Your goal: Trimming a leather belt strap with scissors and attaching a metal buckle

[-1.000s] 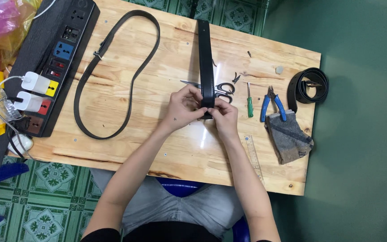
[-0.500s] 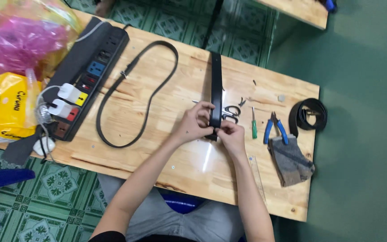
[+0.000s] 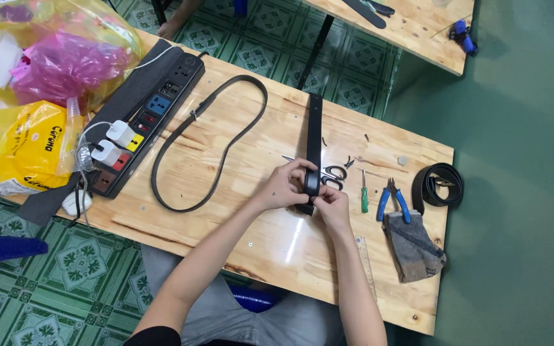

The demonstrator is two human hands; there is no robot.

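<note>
Gripping the near end of a straight black belt (image 3: 314,138), both hands meet at the middle of the wooden table (image 3: 226,211). Left hand (image 3: 285,186) closed around the belt end from the left side, fingers curled over the strap. Right hand (image 3: 332,206) pinches the same end from the near-right, thumb and fingertips pressed to it; the two hands touch. What sits under the fingers at the belt tip is hidden. The belt runs from the hands straight toward the far edge of the table, lying flat.

Just right of the hands: scissors (image 3: 335,176) with black loops, partly under the belt, then a small green-handled screwdriver (image 3: 364,194), then blue-handled pliers (image 3: 391,197). Near the pliers, on the near-right, a grey folded cloth (image 3: 413,245). Far-right edge of the table: a coiled black belt (image 3: 438,184). A few small dark bits lie scattered on the wood beyond the scissors; too small to tell what they are.

Left of the hands, well apart: a thinner black belt (image 3: 209,150) laid out in a long loop. Further left, a black power strip (image 3: 145,118) with two white plugs in it. Plastic bags, yellow (image 3: 14,150) and pink (image 3: 65,61), at the far-left corner.

Second wooden table (image 3: 405,29) at the far right, apart from this one. Green patterned floor tiles below.
</note>
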